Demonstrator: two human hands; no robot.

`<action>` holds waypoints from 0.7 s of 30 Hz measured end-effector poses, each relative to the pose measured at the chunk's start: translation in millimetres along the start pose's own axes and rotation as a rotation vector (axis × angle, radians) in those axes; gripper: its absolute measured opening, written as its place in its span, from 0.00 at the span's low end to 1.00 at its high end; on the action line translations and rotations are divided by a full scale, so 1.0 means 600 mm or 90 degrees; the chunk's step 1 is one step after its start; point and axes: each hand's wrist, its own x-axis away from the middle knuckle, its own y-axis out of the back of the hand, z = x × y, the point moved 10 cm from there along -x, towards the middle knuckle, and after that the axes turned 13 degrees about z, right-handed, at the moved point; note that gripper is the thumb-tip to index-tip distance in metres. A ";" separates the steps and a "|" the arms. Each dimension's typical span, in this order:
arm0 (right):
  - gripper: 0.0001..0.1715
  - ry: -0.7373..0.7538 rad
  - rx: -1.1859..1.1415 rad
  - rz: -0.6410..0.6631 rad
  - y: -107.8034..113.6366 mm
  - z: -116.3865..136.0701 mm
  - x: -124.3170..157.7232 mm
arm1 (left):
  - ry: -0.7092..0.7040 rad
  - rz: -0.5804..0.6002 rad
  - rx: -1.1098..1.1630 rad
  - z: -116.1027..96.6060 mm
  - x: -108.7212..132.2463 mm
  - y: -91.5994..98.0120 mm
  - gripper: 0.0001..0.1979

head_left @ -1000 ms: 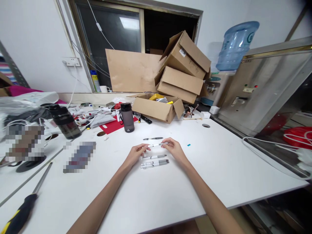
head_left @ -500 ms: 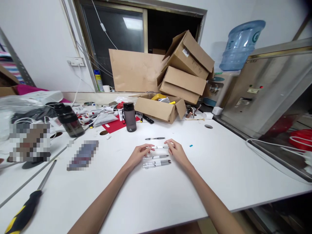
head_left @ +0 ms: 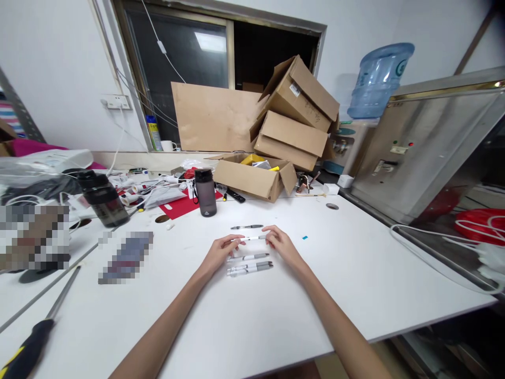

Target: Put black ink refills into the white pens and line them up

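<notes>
A white pen with a grey end [head_left: 254,238] lies crosswise between my two hands, at or just above the white table [head_left: 300,316]. My left hand [head_left: 221,254] has its fingers closed on the pen's left end. The thumb and fingers of my right hand [head_left: 284,246] pinch its grey right end. Just beyond is a dark pen [head_left: 246,227], roughly parallel. On the near side lie another white and grey pen [head_left: 249,257] and, closer to me, white and grey pens side by side [head_left: 250,268].
A screwdriver [head_left: 31,337] and a blurred-out flat object [head_left: 128,258] lie left. Behind stand a dark bottle [head_left: 205,195], another bottle [head_left: 103,200] and an open cardboard box [head_left: 246,179]. A small blue piece [head_left: 305,237] is right of my hands. A metal cabinet [head_left: 418,152] borders the table.
The camera view has shifted slightly. Both hands, still on the white pen, have brought it a little nearer the dark pen and farther from the near pens.
</notes>
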 end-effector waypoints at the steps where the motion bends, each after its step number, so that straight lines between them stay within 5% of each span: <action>1: 0.16 0.011 0.004 0.002 0.000 0.003 0.000 | 0.000 0.000 0.000 0.000 0.000 0.000 0.23; 6: 0.21 -0.048 -0.004 0.012 -0.004 -0.013 -0.001 | 0.004 0.010 -0.010 -0.003 -0.001 -0.003 0.24; 11: 0.17 0.014 0.005 0.007 -0.003 0.004 -0.001 | 0.003 0.004 -0.020 -0.006 -0.001 -0.001 0.23; 21: 0.17 -0.024 -0.011 0.011 -0.003 -0.009 -0.002 | -0.002 0.021 -0.018 -0.004 -0.002 -0.005 0.21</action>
